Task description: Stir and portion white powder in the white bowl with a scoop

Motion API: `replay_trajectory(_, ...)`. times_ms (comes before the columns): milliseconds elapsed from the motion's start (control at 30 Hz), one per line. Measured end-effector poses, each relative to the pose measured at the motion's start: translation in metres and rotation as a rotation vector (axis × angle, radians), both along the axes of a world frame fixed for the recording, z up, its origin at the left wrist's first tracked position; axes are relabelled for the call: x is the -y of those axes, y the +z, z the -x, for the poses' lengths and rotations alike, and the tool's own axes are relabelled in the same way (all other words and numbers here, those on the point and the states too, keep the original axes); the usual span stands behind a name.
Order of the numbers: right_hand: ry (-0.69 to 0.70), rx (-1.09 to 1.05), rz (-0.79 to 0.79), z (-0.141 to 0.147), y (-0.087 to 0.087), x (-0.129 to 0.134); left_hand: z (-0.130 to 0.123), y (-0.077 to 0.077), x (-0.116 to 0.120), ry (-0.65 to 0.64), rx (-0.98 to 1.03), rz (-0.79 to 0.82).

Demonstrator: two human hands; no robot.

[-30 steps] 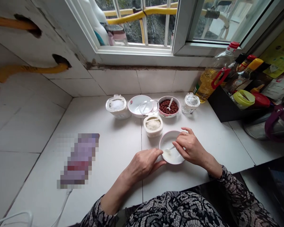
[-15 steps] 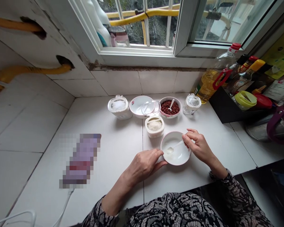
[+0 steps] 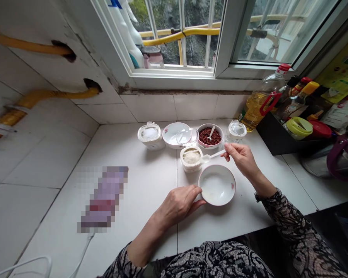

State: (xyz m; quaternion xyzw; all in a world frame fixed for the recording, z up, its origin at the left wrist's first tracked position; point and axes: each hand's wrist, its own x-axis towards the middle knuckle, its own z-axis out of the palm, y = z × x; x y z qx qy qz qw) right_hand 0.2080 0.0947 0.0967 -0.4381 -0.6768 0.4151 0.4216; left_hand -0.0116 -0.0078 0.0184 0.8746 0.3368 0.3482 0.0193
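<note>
My left hand (image 3: pixel 181 202) grips the left rim of a white bowl (image 3: pixel 217 185) with a pink edge; a little pale matter lies at the bowl's bottom left. My right hand (image 3: pixel 240 157) pinches the handle of a white spoon (image 3: pixel 213 156). The spoon's head is beside the right rim of an open jar of pale grains (image 3: pixel 191 157), above the far side of the bowl. Behind the jar, a clear lid (image 3: pixel 188 136) overlaps an empty-looking bowl (image 3: pixel 174 135). A bowl of dark red beans (image 3: pixel 208 136) has a small white spoon in it.
A lidded white jar (image 3: pixel 151 136) and a clear jar (image 3: pixel 236 131) stand along the back. At the right are an oil bottle (image 3: pixel 255 106), a black condiment box (image 3: pixel 272 133) and a metal pot (image 3: pixel 316 160). A blurred phone-like object (image 3: pixel 104 199) with a cable lies left.
My right hand has lifted the spoon out of the bowl and moved it away from me, beside the open jar. My left hand still holds the bowl. The camera view has shifted slightly.
</note>
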Motion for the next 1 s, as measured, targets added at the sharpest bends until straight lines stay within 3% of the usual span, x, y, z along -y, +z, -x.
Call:
replay_trajectory(167, -0.123, 0.210, -0.557, 0.019, 0.015, -0.005, 0.000, -0.001, 0.000, 0.008, -0.002, 0.001)
replay_trajectory(300, -0.103, 0.477, -0.986, 0.027, 0.005, -0.002, -0.001, 0.001, 0.000, 0.015, -0.019, -0.001)
replay_trajectory(400, -0.058, 0.577, -1.138, 0.028, -0.002, 0.000, -0.001, 0.002, 0.000, 0.019, -0.026, -0.010)
replay_trajectory(567, -0.079, 0.508, -1.083, 0.025, 0.000, 0.002, -0.001, 0.001, 0.001, 0.014, -0.023, -0.006)
replay_trajectory(800, -0.021, 0.344, -0.786, 0.005, -0.003, 0.018, 0.000, -0.002, 0.000, 0.018, -0.029, -0.001)
replay_trajectory(1000, 0.075, 0.581, -0.724, -0.013, -0.019, 0.035, 0.000, -0.001, 0.001, -0.001, -0.027, -0.005)
